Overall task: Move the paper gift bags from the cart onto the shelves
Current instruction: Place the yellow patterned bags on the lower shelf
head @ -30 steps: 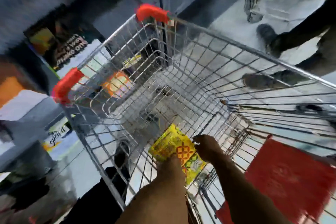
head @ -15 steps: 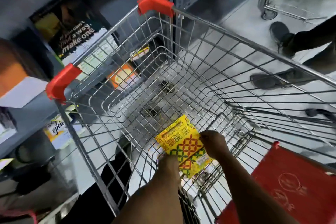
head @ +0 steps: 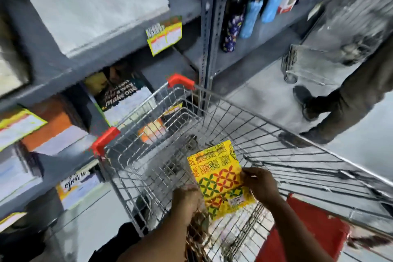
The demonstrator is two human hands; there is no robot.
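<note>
Two hands hold one flat yellow gift bag (head: 219, 178) above the wire cart (head: 265, 144): the left hand (head: 187, 202) grips its lower left edge, the right hand (head: 259, 185) pinches its right edge. Red, green and black patterns cover the bag; its small label cannot be read. Grey shelves (head: 63, 66) at left are blurred, a red panel (head: 314, 225) at lower right is cut off.
</note>
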